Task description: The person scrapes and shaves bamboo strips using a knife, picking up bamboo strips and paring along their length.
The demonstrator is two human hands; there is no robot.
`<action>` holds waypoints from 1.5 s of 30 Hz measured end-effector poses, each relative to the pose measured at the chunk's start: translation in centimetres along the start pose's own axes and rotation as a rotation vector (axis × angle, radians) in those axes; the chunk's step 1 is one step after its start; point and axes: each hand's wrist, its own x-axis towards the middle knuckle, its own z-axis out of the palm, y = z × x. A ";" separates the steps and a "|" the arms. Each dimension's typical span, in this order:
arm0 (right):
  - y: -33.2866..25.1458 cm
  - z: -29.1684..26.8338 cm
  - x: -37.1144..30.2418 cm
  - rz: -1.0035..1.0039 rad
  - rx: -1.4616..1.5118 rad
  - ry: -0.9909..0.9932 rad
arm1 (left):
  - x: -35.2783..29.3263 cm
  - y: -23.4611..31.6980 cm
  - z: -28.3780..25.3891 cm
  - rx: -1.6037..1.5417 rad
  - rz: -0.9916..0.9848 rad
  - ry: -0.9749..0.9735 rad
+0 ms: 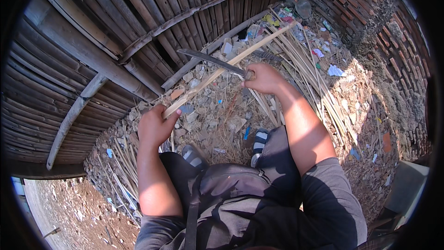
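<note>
A long pale bamboo strip slants from the lower left up to the far right. Its near end is gripped by my left hand, thumb lying along it. My right hand is closed round the handle of a machete, whose long dark blade points to the left and crosses the strip about midway. Whether the edge bites into the strip or only lies against it, I cannot tell. The handle is mostly hidden by my fingers.
Many split bamboo strips lie in a bundle to the right, more at the left. A slatted bamboo wall rises ahead and left, a brick wall at right. Rubble and litter cover the ground round my feet.
</note>
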 end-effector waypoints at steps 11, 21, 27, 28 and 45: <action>-0.6 -0.4 0.2 0.085 -0.006 -0.099 | 0.1 -0.3 0.0 -0.021 0.009 -0.012; 0.3 0.0 0.5 0.038 -0.044 -0.058 | 0.2 -0.7 0.1 -0.009 0.000 -0.021; 0.2 0.1 0.5 0.062 -0.041 -0.095 | 0.3 -0.9 0.2 0.007 -0.003 -0.052; 0.1 0.1 0.5 0.047 -0.037 -0.070 | 0.3 -0.9 0.1 0.007 -0.005 -0.053; 0.4 0.7 0.9 0.046 -0.058 -0.086 | 0.3 -0.7 0.0 0.015 -0.037 -0.094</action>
